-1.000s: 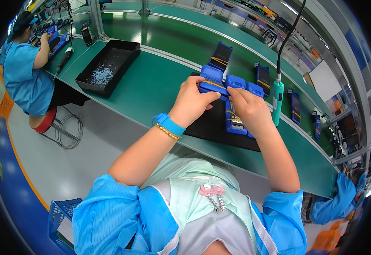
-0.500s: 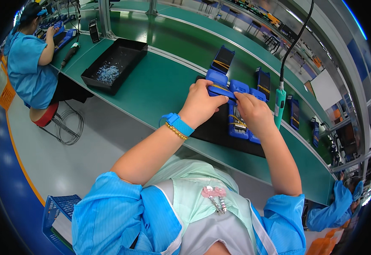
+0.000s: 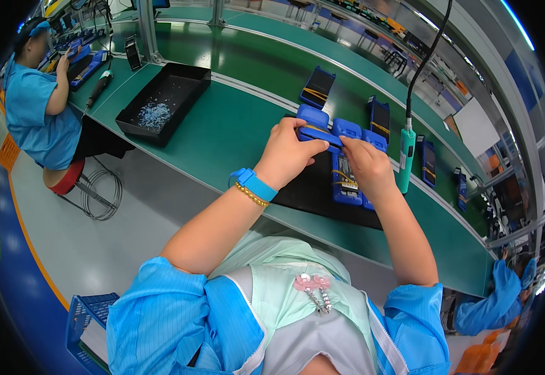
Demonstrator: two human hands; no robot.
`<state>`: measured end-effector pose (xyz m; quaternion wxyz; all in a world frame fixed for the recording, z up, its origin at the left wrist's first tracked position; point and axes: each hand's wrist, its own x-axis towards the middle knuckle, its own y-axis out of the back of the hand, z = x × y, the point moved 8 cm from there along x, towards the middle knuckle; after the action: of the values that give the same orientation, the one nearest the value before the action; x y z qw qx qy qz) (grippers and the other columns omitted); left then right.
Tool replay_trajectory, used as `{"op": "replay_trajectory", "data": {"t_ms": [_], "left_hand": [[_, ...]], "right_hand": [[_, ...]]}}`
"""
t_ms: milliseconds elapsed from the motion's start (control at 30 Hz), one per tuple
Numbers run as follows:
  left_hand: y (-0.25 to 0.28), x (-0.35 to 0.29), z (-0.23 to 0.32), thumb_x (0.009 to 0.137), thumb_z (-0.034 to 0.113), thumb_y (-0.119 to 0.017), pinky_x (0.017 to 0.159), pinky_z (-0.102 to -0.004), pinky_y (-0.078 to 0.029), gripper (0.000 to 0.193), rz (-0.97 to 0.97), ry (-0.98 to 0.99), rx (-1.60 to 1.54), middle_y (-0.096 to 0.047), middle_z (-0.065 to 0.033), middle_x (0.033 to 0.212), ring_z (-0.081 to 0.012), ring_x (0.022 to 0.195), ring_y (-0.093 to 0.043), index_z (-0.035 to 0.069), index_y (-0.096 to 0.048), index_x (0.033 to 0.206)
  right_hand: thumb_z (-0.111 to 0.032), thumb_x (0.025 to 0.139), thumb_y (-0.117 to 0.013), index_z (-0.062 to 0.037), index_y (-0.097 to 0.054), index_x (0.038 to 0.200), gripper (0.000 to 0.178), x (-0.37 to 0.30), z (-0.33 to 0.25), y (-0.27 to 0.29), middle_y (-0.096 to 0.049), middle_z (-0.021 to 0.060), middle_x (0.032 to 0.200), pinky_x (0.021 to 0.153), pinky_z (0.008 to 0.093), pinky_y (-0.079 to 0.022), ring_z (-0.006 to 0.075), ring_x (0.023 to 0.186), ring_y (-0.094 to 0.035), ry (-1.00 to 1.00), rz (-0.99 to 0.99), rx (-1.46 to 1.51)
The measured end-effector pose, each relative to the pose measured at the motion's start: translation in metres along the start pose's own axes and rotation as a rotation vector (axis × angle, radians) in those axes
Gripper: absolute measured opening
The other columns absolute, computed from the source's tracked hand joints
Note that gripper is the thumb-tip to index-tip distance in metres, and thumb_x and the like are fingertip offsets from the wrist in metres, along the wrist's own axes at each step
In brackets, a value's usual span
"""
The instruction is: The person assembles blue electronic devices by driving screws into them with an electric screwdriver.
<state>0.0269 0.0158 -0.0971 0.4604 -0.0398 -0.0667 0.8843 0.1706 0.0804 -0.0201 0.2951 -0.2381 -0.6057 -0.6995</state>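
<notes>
Nearest, the left hand (image 3: 285, 155) clamps one end of a blue case (image 3: 318, 132), its fingertips hidden behind it. The right hand (image 3: 365, 164) pinches the other end above a black mat (image 3: 310, 190) on the green surface (image 3: 235, 128). Beyond, open blue cases (image 3: 346, 181) lie partly covered; a teal hanging screwdriver (image 3: 405, 159) dangles alongside. Farther left, the black tray (image 3: 179, 94) holds small bits too tiny to identify.

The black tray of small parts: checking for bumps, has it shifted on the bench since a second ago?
No. The black tray keeps its place on the green bench, left of the black mat; only the camera moved.
</notes>
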Motion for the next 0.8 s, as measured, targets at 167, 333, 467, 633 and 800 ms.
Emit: {"op": "replay_trajectory", "data": {"t_ms": [167, 333, 467, 633, 800], "left_hand": [[0.0011, 0.0001, 0.0006, 0.081, 0.015, -0.080, 0.078, -0.0323, -0.058, 0.066, 0.005, 0.007, 0.007, -0.056, -0.0097, 0.115, -0.0169, 0.101, -0.062, -0.002, -0.043, 0.133], [0.0006, -0.0017, 0.0032, 0.081, 0.015, -0.080, 0.077, -0.0320, -0.057, 0.066, 0.000, 0.016, 0.011, -0.056, -0.0098, 0.116, -0.0169, 0.101, -0.061, -0.002, -0.043, 0.133], [0.0005, -0.0015, 0.0025, 0.081, 0.015, -0.080, 0.077, -0.0318, -0.057, 0.065, -0.001, 0.015, 0.013, -0.056, -0.0099, 0.115, -0.0166, 0.100, -0.061, -0.002, -0.044, 0.132], [0.0019, 0.0012, -0.0004, 0.081, 0.015, -0.080, 0.077, -0.0316, -0.057, 0.063, 0.009, 0.011, 0.012, -0.057, -0.0099, 0.116, -0.0165, 0.100, -0.061, -0.002, -0.045, 0.131], [0.0019, 0.0000, 0.0009, 0.081, 0.014, -0.079, 0.077, -0.0320, -0.057, 0.061, 0.022, 0.009, 0.050, -0.058, -0.0091, 0.115, -0.0161, 0.099, -0.062, -0.002, -0.045, 0.129]], "right_hand": [[0.004, 0.077, -0.072, -0.0001, -0.067, 0.109, 0.032, 0.0012, 0.0019, -0.0010, -0.071, 0.0124, 0.092, 0.068, 0.0338, -0.060, 0.0266, 0.083, -0.071, -0.011, -0.036, 0.022], [0.005, 0.077, -0.071, -0.0002, -0.067, 0.109, 0.033, 0.0008, 0.0024, 0.0000, -0.071, 0.0125, 0.093, 0.068, 0.0340, -0.060, 0.0268, 0.083, -0.071, -0.002, -0.026, 0.038], [0.004, 0.078, -0.071, 0.0000, -0.067, 0.108, 0.031, -0.0011, 0.0023, -0.0005, -0.071, 0.0132, 0.094, 0.069, 0.0343, -0.059, 0.0272, 0.082, -0.071, -0.021, -0.023, 0.039], [0.002, 0.080, -0.072, 0.0001, -0.067, 0.108, 0.028, 0.0003, -0.0009, -0.0005, -0.071, 0.0131, 0.094, 0.069, 0.0343, -0.059, 0.0275, 0.082, -0.071, -0.031, 0.005, 0.056], [0.002, 0.081, -0.071, 0.0002, -0.067, 0.105, 0.024, -0.0029, -0.0012, -0.0007, -0.072, 0.0129, 0.094, 0.068, 0.0344, -0.059, 0.0275, 0.081, -0.072, -0.048, 0.062, 0.048]]}}
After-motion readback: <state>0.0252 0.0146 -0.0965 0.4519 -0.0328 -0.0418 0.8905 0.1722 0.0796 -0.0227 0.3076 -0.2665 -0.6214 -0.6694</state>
